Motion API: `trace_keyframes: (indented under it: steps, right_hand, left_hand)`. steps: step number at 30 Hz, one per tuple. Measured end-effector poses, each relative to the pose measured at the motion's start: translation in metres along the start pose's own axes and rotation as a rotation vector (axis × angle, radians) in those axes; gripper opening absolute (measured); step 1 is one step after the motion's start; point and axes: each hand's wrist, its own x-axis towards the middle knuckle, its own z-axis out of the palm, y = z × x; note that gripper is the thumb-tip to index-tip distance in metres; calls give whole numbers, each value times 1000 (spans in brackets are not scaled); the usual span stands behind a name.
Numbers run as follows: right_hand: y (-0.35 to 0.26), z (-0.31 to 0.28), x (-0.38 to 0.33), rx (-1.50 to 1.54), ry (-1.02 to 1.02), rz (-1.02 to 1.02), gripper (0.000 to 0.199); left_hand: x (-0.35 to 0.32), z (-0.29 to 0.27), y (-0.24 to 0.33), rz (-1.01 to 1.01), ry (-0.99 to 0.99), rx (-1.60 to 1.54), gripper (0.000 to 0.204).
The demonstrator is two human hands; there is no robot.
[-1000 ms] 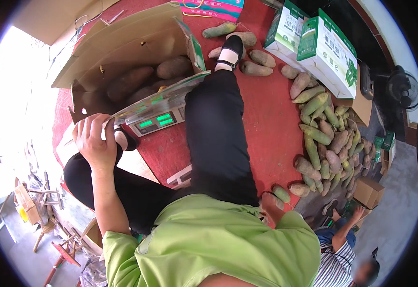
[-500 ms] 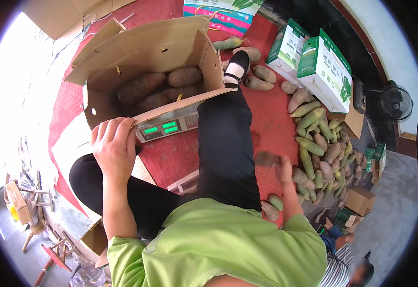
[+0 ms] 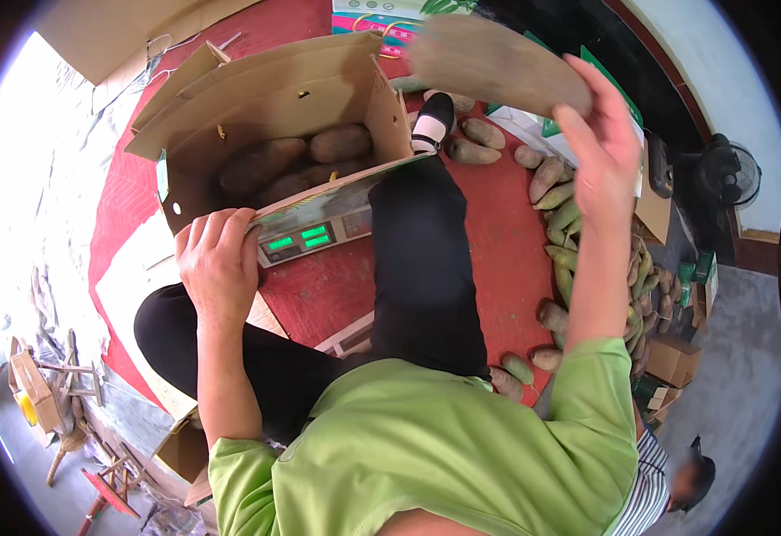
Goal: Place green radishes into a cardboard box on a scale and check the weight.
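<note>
My right hand (image 3: 600, 134) is raised at the upper right, holding one end of a long, soil-brown radish (image 3: 498, 67), which is slightly blurred. Over the near edge of an open cardboard box (image 3: 292, 89), my left hand (image 3: 221, 263) curls its fingers. Inside that box lie several brown radishes (image 3: 261, 167). Beneath it a digital scale (image 3: 352, 226) shows a lit green display. A heap of green and brown radishes (image 3: 565, 219) spreads to my right, partly hidden behind my right forearm.
Loose radishes (image 3: 473, 152) lie near my shoe on the red mat (image 3: 507, 268). Printed cartons (image 3: 533, 125) stand behind the heap, with a black fan (image 3: 728, 171) beyond. A person in a striped shirt (image 3: 645, 478) is at lower right. A small red stool (image 3: 109, 491) sits lower left.
My right hand has swung up and forward from beside the heap, bringing the brown radish to the upper right. My left hand stays on the box edge.
</note>
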Motion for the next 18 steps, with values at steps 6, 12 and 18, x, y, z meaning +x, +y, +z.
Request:
trace_keyframes:
  steps: [6,12,18]
  right_hand:
    - [17,89,6,-42,-201,13,37]
    - [45,110,1,-165,-262,-129,30]
    - [69,27,-37,106,-74,213,20]
  left_hand:
    - [5,0,4,-4,-4,-15,13]
    - [4,3,4,0,-33,10,15]
    - [1,7,2,17,-30,40,16]
